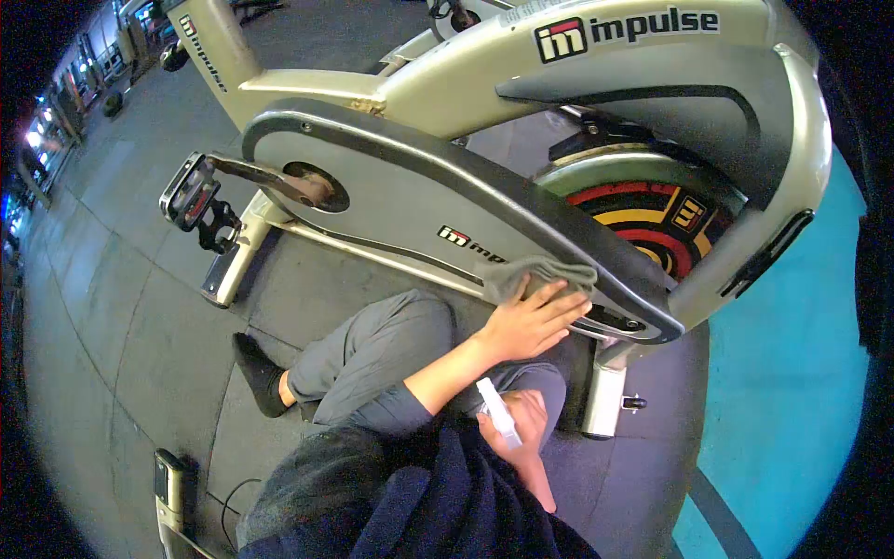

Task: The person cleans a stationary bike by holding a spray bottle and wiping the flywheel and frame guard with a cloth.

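Note:
My left hand (pixel 533 319) presses a grey-green cloth (pixel 507 278) against the lower side of the exercise bike's grey chain cover (pixel 391 200), its fingers spread over the fabric. The cloth partly hides the logo there. Close to my lap, my right hand (pixel 523 424) is closed around a small white spray bottle (pixel 501 415), tilted with its top towards the bike. Part of the bottle is covered by the fingers.
A pedal and crank (pixel 196 196) stick out at the left. The flywheel (pixel 643 214) sits at the right, above a rear foot (pixel 605 401). Blue flooring (pixel 782 401) borders the dark floor tiles (pixel 140 307). Another metal frame end (pixel 169 484) stands at lower left.

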